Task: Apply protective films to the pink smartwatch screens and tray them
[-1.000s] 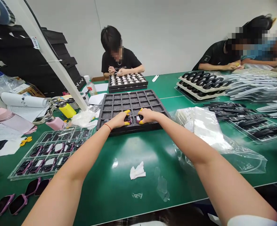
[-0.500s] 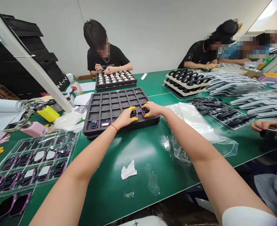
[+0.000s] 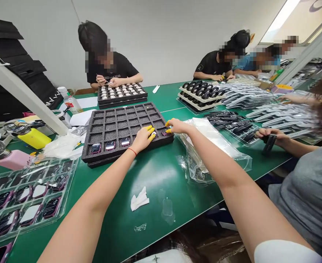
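Note:
A dark foam tray (image 3: pixel 104 129) with square cells lies in front of me, stacked on another. Purple-cased smartwatches (image 3: pixel 110 145) sit in its near row. Over that row, my left hand (image 3: pixel 144 138), with yellow finger cots on, is closed on a smartwatch (image 3: pixel 154 134), mostly covered by the fingers. My right hand (image 3: pixel 176 126), also in yellow finger cots, pinches another smartwatch (image 3: pixel 164 133) at the near right corner cell. Both watches are low in their cells. At my left, a clear plastic tray (image 3: pixel 46 221) holds more purple watches, some with white on their faces.
Clear plastic bags (image 3: pixel 213 146) lie right of the foam tray. A crumpled white tissue (image 3: pixel 139 199) is on the green table (image 3: pixel 117 212). Pink (image 3: pixel 13 159) and yellow (image 3: pixel 35 138) bottles stand left. Black straps (image 3: pixel 226 122) and co-workers are beyond, one (image 3: pixel 300 186) close on my right.
The view has swung to the right, bringing the near co-worker further in. Both hands have lowered their smartwatches into the near-row cells.

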A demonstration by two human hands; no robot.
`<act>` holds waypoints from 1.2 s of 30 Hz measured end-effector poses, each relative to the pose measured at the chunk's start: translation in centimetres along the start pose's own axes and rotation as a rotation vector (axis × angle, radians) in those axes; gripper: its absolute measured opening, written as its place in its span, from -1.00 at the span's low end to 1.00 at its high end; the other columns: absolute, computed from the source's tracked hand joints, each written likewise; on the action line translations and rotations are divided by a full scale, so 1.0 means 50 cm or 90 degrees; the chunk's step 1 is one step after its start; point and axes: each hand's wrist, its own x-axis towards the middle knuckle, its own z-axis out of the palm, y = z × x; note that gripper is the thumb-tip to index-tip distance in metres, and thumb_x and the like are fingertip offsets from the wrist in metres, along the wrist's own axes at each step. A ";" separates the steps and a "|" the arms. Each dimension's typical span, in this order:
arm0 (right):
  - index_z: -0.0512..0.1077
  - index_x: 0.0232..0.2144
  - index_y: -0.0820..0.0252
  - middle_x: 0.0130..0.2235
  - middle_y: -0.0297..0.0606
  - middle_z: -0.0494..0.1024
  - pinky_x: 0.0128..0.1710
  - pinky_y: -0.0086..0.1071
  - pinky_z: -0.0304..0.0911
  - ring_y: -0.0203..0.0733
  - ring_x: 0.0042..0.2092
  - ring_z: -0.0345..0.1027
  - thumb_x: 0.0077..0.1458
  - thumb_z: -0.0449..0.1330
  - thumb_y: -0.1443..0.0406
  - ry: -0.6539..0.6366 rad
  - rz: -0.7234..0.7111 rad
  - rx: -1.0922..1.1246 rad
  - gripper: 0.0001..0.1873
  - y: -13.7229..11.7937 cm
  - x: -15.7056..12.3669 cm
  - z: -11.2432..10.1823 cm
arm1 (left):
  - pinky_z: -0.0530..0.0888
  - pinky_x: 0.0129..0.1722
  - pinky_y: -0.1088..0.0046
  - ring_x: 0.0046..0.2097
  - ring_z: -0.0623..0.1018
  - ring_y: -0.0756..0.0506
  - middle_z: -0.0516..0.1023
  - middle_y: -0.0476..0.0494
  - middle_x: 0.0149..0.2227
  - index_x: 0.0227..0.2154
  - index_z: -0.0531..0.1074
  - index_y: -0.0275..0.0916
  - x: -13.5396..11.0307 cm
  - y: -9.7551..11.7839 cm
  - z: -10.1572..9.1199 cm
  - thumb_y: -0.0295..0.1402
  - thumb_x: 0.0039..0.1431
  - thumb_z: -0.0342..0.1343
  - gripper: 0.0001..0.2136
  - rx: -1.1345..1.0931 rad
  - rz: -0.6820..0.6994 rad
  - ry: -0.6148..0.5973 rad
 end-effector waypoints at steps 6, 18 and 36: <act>0.38 0.03 0.24 0.05 -0.13 0.44 -0.03 -0.14 0.41 -0.13 -0.01 0.40 0.27 0.18 0.19 0.042 0.032 0.019 -0.65 -0.009 0.001 0.034 | 0.39 0.14 -0.03 0.14 0.45 -0.24 0.46 -0.24 0.11 0.01 0.44 -0.27 -0.012 0.001 -0.001 -0.27 0.30 0.14 -0.72 0.046 0.037 -0.010; 0.39 0.05 0.23 0.11 -0.08 0.38 0.06 -0.12 0.33 -0.03 0.13 0.29 0.28 0.13 0.16 0.155 -0.080 0.036 -0.63 -0.119 -0.112 0.067 | 0.24 0.27 -0.17 0.31 0.31 -0.34 0.48 -0.26 0.17 0.09 0.40 -0.10 -0.183 -0.017 0.023 -0.30 0.30 -0.04 -0.66 -0.057 0.215 0.109; 0.44 0.00 0.29 0.03 -0.08 0.50 -0.01 -0.31 0.35 -0.09 0.04 0.39 0.30 0.07 0.15 0.086 -0.290 0.070 -0.62 -0.242 -0.202 0.203 | 0.59 0.03 -0.09 0.04 0.60 -0.31 0.05 0.86 0.18 0.15 -0.16 0.79 -0.304 -0.155 0.085 -0.16 0.10 -0.07 -0.33 -0.082 0.141 0.107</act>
